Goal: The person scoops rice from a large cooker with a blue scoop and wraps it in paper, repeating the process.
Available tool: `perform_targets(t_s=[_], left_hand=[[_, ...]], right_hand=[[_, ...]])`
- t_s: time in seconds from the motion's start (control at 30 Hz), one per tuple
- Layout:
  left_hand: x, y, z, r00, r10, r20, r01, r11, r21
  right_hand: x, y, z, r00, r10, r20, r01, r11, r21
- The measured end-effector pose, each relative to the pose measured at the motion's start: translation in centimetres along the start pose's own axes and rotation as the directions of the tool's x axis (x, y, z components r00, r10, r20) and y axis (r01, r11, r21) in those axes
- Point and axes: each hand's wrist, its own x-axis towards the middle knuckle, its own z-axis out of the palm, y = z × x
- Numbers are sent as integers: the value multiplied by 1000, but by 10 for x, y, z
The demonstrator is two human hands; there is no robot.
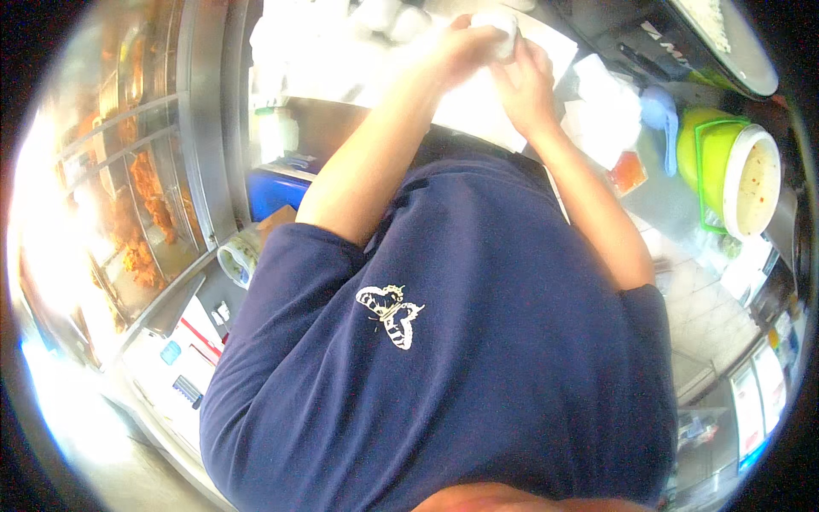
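Observation:
Near the top of the view, my left hand [470,48] has its fingers around a small, rounded white item [502,32]; glare hides what it is made of. My right hand [528,80] is close against it on the right, fingers raised and touching or nearly touching the item's lower side; which, I cannot tell. Both hands are over a brightly lit white board or sheet [477,109]. More rounded white items [400,22] lie beyond my left forearm, washed out by the light.
At left stands a glass-fronted display case [198,128] with browned fried food. On the right are a green bucket [704,147] holding pale liquid, a blue plastic handled item [668,128], crumpled white paper or bags [604,115] and a dark-rimmed tray [742,70] of white food.

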Motion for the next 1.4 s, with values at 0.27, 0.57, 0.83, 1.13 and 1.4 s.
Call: perform_targets(t_s=[0.27, 0.57, 0.83, 1.13, 1.4], left_hand=[[-64, 88, -43, 923, 371, -99, -371, 929, 19], [-87, 159, -204, 943, 321, -88, -204, 767, 609], [52, 261, -345, 697, 633, -338, -287, 678, 677], [110, 283, -325, 914, 402, 63, -23, -105, 994], [-43, 152, -193, 489, 773, 404, -495, -135, 858]], right_hand=[[39, -115, 87, 991, -80, -105, 113, 923, 368], [66, -143, 164, 810, -19, 587, -273, 872, 406], [-29, -63, 85, 819, 573, 25, -568, 806, 166], [-97, -14, 6, 559, 770, -308, -655, 638, 406], [-121, 72, -101, 375, 314, -872, -747, 660, -83]])
